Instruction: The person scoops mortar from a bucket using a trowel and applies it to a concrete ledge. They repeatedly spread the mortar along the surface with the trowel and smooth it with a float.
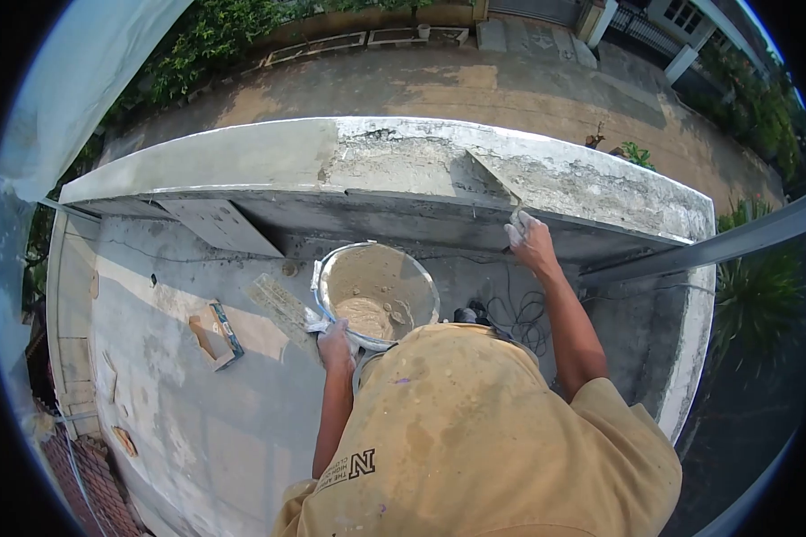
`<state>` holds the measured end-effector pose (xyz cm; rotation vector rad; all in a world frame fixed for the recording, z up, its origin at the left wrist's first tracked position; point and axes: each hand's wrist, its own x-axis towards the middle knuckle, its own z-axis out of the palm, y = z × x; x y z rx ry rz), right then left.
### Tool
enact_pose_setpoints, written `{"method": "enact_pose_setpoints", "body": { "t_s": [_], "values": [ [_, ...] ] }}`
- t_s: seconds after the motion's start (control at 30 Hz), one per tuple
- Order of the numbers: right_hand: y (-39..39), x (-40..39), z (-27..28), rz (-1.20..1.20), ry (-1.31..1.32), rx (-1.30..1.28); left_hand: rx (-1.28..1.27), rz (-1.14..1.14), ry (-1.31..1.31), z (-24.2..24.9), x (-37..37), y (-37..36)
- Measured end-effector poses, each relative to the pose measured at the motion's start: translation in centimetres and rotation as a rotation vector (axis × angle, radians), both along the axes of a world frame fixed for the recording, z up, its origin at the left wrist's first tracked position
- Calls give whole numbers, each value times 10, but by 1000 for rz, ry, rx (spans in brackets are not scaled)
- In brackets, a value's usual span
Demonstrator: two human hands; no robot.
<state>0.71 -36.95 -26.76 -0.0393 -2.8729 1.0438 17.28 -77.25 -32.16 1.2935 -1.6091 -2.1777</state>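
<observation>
My right hand (530, 240) is closed round the handle of a putty knife (493, 177), whose wide blade lies against the top of the low wall (403, 161). Grey-white paste coats those fingers. At the left rim of a bucket (421, 282), my left hand (336, 347) is closed on a long flat plastering trowel (278, 309); its grip is mostly hidden by the fingers and a whitish lump. Wet beige plaster (365, 315) sits in the bottom of the bucket, right in front of my body.
An opened cardboard box (213, 336) lies on the concrete floor to the left. A board (219, 225) leans on the wall's inner face. Dark cable (524, 322) coils right of the bucket. A metal post (703, 251) slants at right; a paved road (349, 85) runs below, beyond the wall.
</observation>
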Motion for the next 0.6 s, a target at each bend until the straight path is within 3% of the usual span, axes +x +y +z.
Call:
{"method": "enact_pose_setpoints", "body": {
  "t_s": [0.1,0.23,0.33,0.47,0.6],
  "values": [
    [-7,-6,11,-109,-22,42,6,-14,-65,-8,4,1],
    [-17,-4,-18,18,43,161,18,-58,-87,-2,4,7],
    [1,-7,1,123,-90,-114,30,-32,-42,-3,3,13],
    [-5,2,-14,16,-7,81,20,-27,-62,-5,1,13],
    [-10,18,-36,79,63,115,-40,-43,-49,-7,-1,14]
  ]
}}
